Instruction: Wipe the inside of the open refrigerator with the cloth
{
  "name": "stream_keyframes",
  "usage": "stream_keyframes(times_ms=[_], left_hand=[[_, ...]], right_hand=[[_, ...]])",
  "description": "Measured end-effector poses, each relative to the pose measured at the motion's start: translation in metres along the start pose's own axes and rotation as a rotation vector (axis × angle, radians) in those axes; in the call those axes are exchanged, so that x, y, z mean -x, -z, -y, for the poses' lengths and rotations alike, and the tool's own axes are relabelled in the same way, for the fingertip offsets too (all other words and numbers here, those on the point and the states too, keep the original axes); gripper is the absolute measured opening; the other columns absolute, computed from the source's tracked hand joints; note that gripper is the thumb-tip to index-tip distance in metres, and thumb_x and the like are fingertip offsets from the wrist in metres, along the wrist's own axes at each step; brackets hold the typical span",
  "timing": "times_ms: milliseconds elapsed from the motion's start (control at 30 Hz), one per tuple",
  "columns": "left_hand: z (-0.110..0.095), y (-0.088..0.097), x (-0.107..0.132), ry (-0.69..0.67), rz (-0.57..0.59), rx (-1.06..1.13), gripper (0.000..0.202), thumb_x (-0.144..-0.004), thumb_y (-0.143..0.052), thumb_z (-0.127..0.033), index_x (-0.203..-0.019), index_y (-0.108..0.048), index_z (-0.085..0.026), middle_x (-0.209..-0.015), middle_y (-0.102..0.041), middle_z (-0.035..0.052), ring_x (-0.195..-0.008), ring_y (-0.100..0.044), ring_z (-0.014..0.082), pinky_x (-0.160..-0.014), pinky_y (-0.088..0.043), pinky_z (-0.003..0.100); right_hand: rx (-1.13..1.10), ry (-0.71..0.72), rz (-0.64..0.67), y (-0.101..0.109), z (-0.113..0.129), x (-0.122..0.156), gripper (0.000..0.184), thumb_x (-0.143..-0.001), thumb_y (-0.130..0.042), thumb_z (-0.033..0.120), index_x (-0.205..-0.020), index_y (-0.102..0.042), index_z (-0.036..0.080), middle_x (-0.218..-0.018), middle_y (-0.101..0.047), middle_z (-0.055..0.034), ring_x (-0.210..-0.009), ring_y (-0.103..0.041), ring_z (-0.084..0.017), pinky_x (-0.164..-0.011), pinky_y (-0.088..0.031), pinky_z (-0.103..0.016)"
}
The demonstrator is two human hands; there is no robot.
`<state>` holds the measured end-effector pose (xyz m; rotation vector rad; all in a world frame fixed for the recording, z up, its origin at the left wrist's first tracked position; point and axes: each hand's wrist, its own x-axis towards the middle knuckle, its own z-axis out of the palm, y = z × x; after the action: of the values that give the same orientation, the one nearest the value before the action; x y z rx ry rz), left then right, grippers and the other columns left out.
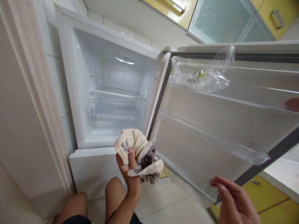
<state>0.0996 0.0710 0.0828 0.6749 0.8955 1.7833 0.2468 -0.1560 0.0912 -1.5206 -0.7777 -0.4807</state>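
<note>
My left hand (132, 169) is wrapped round a bunched cream and grey-brown cloth (134, 141), thumb pressed on top of it. The cloth is held up in front of the open refrigerator (95, 146), just below its cooling compartment. Inside the compartment are a glass shelf (119, 92) and a clear drawer (115, 112). My right hand (234, 199) is at the lower right, beside the bottom corner of the refrigerator door (198, 130). Its fingers are stretched out and nothing shows in them.
A clear plastic bag (201, 76) with something greenish inside lies in the door's upper rack. A rounded reddish-brown thing (291, 104) shows at the right edge. The door stands wide open toward yellow cabinets (268, 193). A wall edge (30, 102) is close on the left.
</note>
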Motion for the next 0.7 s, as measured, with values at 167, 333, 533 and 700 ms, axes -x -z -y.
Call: stream_keyframes(times_ms=[167,333,533,700], left_hand=[[-0.006,-0.013,-0.003,-0.060,-0.013,-0.063,0.034,-0.086,-0.068,-0.048,-0.107,-0.060,-0.022,-0.108,-0.070,0.0059,-0.101,-0.066,0.0213,-0.096,-0.050,0.036],[-0.006,-0.010,-0.014,-0.031,0.009,-0.038,0.042,-0.085,-0.070,-0.049,-0.112,-0.060,-0.020,-0.116,-0.071,0.0116,-0.107,-0.069,0.0242,-0.097,-0.053,0.038],[-0.022,0.010,-0.008,-0.003,0.230,-0.002,0.055,-0.082,-0.075,-0.051,-0.124,-0.062,-0.018,-0.124,-0.071,0.0136,-0.120,-0.067,0.0270,-0.103,-0.052,0.037],[-0.033,0.017,-0.003,0.005,0.540,-0.005,0.048,-0.082,-0.075,-0.049,-0.116,-0.069,-0.016,-0.116,-0.075,0.0137,-0.118,-0.068,0.0287,-0.105,-0.051,0.039]], right_hand=[[-0.230,0.504,0.560,-0.085,0.070,0.044,0.027,-0.091,-0.059,0.011,-0.111,-0.068,0.026,-0.082,-0.073,-0.0021,-0.075,-0.070,-0.016,-0.070,-0.058,-0.023],[-0.068,0.437,0.499,-0.143,0.064,0.062,0.047,-0.093,-0.058,0.019,-0.140,-0.055,0.025,-0.135,-0.065,-0.0109,-0.124,-0.063,-0.022,-0.101,-0.056,-0.033],[-0.113,0.291,0.465,-0.175,0.059,0.049,0.061,-0.092,-0.063,0.028,-0.150,-0.042,0.027,-0.151,-0.049,-0.0122,-0.141,-0.047,-0.028,-0.117,-0.043,-0.046],[-0.263,0.131,0.486,-0.177,0.064,0.033,0.083,-0.082,-0.076,0.036,-0.154,-0.035,0.026,-0.155,-0.041,-0.0132,-0.144,-0.042,-0.030,-0.121,-0.035,-0.049]])
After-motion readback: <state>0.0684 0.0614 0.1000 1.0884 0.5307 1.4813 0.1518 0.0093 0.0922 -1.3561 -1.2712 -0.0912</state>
